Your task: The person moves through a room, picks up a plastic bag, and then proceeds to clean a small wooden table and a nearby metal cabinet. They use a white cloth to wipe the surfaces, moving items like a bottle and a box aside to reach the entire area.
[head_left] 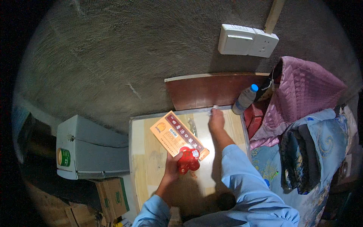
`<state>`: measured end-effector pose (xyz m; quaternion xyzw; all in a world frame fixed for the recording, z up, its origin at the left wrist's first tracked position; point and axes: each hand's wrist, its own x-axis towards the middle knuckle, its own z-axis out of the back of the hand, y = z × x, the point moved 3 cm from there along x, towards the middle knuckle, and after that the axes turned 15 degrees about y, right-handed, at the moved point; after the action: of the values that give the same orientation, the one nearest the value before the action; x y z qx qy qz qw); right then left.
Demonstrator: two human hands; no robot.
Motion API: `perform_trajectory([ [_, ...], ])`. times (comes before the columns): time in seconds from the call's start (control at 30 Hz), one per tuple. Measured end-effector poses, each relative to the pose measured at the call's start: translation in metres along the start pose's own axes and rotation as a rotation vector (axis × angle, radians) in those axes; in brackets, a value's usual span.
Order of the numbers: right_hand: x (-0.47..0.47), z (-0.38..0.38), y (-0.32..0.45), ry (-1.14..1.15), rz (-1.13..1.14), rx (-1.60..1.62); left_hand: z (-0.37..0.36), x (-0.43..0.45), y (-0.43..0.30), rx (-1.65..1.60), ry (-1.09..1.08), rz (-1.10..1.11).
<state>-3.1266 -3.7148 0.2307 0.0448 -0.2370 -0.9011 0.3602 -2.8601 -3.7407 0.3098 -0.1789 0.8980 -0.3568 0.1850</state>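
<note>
My left hand (172, 165) holds a flat orange and maroon cardboard box (170, 133) together with a red, flower-shaped container (188, 160) over the wood-patterned table (147, 181). The box bears writing and a printed code. My right hand (217, 119) is at the table's far edge, its fingers closed on a small white item (215, 107) that looks like tissue or cloth. A pair of glasses or a similar clear, thin object (192, 126) lies on the table between the box and my right hand.
A plastic bottle with a blue cap (245, 99) stands at the table's back right corner. Beside it are a red object (253, 117), pink quilted fabric (306, 90) and folded dark clothing (302, 159). Left are a white appliance (93, 147) and a cardboard box (112, 198). Wall sockets (263, 42) sit above.
</note>
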Motion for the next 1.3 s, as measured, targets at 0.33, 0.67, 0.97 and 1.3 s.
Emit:
perform_trajectory([
  [0.33,0.006,0.027,-0.023,-0.041,0.104,0.096,0.007,0.066,0.029,-0.039,0.117,-0.136],
  [0.67,-0.033,0.005,-0.018,0.182,0.405,0.236,0.011,0.089,0.071,-0.038,-0.044,-0.309],
  [0.97,0.009,0.014,-0.040,-0.094,0.028,0.066,0.068,-0.009,0.033,-0.052,-0.142,-0.071],
  [1.3,-0.131,-0.096,0.174,0.764,0.913,0.434,0.075,-0.143,-0.036,-0.088,-0.381,-0.351],
])
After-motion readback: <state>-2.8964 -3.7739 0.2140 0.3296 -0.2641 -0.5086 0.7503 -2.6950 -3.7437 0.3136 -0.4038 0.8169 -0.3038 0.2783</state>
